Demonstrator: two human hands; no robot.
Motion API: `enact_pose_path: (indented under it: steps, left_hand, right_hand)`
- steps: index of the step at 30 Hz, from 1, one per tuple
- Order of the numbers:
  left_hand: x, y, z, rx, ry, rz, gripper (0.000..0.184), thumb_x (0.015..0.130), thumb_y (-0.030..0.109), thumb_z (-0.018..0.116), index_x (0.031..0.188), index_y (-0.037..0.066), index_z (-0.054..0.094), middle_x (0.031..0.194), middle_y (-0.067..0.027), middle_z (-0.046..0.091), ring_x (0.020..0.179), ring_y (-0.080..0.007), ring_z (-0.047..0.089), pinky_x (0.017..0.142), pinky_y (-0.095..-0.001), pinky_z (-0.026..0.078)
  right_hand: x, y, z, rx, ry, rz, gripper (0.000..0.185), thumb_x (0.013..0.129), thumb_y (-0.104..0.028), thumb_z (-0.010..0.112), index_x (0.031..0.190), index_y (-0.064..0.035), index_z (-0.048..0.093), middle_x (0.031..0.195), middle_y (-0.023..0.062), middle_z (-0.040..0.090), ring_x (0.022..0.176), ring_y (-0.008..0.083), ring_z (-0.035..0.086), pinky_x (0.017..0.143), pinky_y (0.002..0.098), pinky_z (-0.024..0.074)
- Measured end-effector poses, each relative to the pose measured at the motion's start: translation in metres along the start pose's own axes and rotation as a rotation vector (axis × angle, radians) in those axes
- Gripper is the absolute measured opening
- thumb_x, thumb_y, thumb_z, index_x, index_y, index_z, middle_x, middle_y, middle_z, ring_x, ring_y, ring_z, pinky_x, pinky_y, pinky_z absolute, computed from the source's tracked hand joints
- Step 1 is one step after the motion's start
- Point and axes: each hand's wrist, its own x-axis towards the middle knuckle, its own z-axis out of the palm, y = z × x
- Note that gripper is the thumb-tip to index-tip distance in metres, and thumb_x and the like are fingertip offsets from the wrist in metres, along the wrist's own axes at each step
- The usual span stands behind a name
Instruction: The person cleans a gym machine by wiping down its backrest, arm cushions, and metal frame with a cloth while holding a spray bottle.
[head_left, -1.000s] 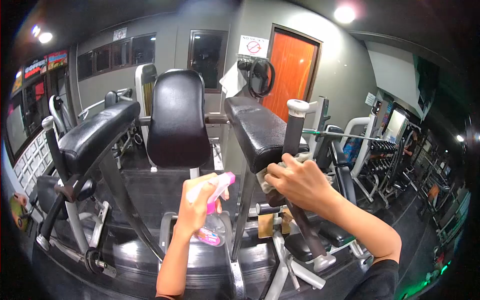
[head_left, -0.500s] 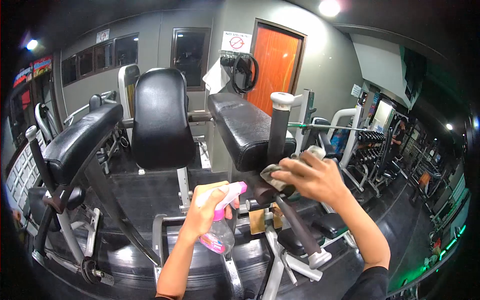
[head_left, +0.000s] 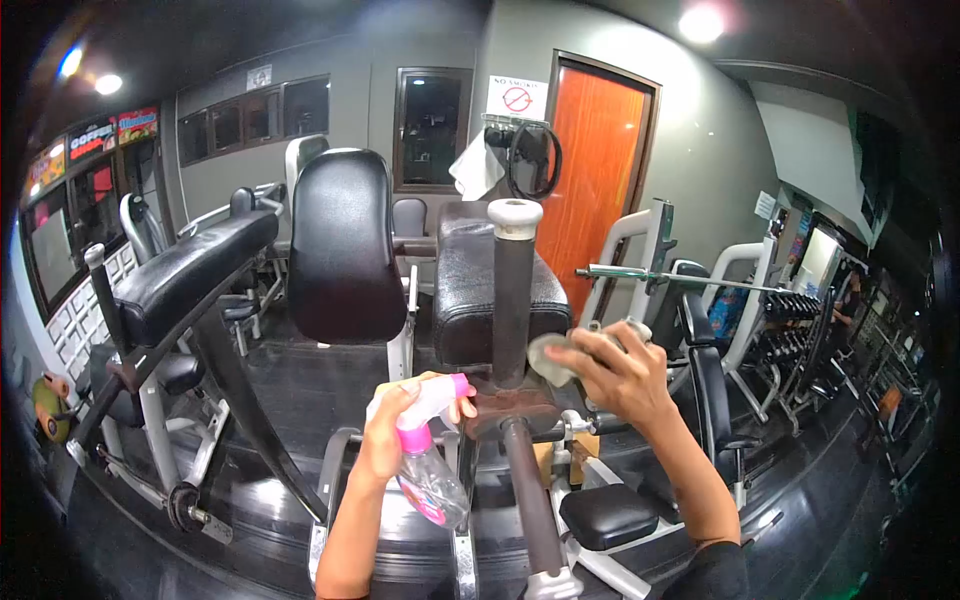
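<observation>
My left hand is wrapped round a spray bottle with a pink and white trigger head and a clear body. Bunched in my right hand is a greyish cloth, slightly blurred. That hand sits just right of an upright black handle with a pale end cap; cloth and handle look apart. Behind the handle is a black padded armrest. Below it, a second dark handle points down toward me from a brown joint.
A black backrest stands at centre left, with another padded armrest beyond it. To the right are a barbell on a rack and a black bench seat. An orange door is in the back wall.
My view has swung left, so the machine appears further right and turned. My right hand with the cloth has come away from the handle's base. The left hand still holds the bottle.
</observation>
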Motion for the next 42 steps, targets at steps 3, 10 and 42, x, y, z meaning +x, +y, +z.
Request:
enact_pose_path:
  steps: [3, 10, 42]
  left_hand:
    - [-0.004, -0.006, -0.002, 0.017, 0.024, 0.011, 0.069, 0.091, 0.048, 0.039, 0.095, -0.014, 0.068, 0.09, -0.0262, 0.068, 0.081, -0.0288, 0.065, 0.079, -0.0382, 0.046]
    - [-0.012, -0.008, 0.003, 0.034, 0.125, -0.022, 0.07, 0.092, 0.05, 0.032, 0.088, -0.01, 0.068, 0.086, -0.0227, 0.068, 0.097, -0.0324, 0.062, 0.087, -0.0387, 0.044]
    - [-0.024, -0.011, 0.016, 0.156, 0.266, 0.046, 0.065, 0.091, 0.049, 0.031, 0.062, -0.002, 0.058, 0.102, -0.0263, 0.068, 0.113, -0.0315, 0.05, 0.103, -0.0376, 0.031]
  right_hand:
    - [0.026, 0.012, 0.0, 0.006, 0.155, 0.11, 0.052, 0.068, -0.008, 0.074, 0.115, -0.0322, 0.07, 0.1, -0.0096, 0.064, 0.074, 0.0131, 0.058, 0.052, 0.0266, 0.0506]
    - [0.015, 0.015, 0.019, 0.2, 0.204, 0.143, 0.059, 0.06, -0.003, 0.071, 0.114, -0.0274, 0.072, 0.102, -0.0064, 0.065, 0.075, 0.015, 0.059, 0.057, 0.0282, 0.0518]
    - [-0.078, -0.167, 0.06, 1.052, 0.689, 1.007, 0.034, 0.073, 0.002, 0.071, 0.107, 0.0003, 0.07, 0.111, 0.0175, 0.065, 0.103, 0.0297, 0.063, 0.093, 0.0381, 0.0476]
